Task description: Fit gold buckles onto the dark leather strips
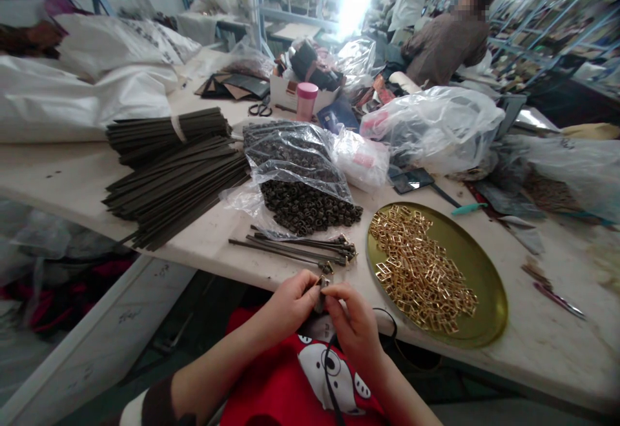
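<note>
My left hand and my right hand meet at the table's front edge, fingertips pinched together. Between them is a small dark strap end, with what looks like a gold buckle, partly hidden by the fingers. Just beyond lie several narrow dark straps with gold buckles at their right ends. A clear plastic bag of small black loops lies open behind these. To the right, a round gold-coloured tray holds a heap of gold buckles.
Bundled dark strips lie at left. Farther back are scissors, a pink-lidded jar, a phone and plastic bags. A cutting tool lies right of the tray. A person in brown is across the table.
</note>
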The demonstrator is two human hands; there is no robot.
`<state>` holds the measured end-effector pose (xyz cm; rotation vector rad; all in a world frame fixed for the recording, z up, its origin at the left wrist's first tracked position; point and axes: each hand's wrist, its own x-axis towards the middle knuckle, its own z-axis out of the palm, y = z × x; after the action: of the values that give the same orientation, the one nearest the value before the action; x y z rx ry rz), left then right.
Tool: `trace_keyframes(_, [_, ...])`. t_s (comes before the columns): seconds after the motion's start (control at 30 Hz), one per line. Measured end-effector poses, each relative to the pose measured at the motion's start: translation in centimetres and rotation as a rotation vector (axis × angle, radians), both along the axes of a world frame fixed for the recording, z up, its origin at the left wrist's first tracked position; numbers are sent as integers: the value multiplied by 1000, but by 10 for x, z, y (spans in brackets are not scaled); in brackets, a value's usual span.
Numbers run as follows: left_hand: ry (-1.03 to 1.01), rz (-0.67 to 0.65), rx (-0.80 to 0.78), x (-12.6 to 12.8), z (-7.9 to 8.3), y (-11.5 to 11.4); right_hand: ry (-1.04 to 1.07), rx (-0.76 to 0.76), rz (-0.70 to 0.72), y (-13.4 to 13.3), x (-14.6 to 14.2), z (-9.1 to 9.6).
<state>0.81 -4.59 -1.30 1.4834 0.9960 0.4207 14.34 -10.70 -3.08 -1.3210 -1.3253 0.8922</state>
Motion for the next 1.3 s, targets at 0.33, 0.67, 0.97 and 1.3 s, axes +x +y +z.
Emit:
trace_keyframes(0.33, [62,24,100,1,-10,-1,-175,-76,225,12,15,11])
trace_keyframes(0.67, [69,-34,18,3,-2,2,-491,48,367,22,23,26])
trace_keyframes(0.97, [59,-277,14,-4,8,6,-809,68,358,19,18,34])
trace_keyframes(1.3, [11,-368,33,-6,15,12,-830,121,255,18,19,23])
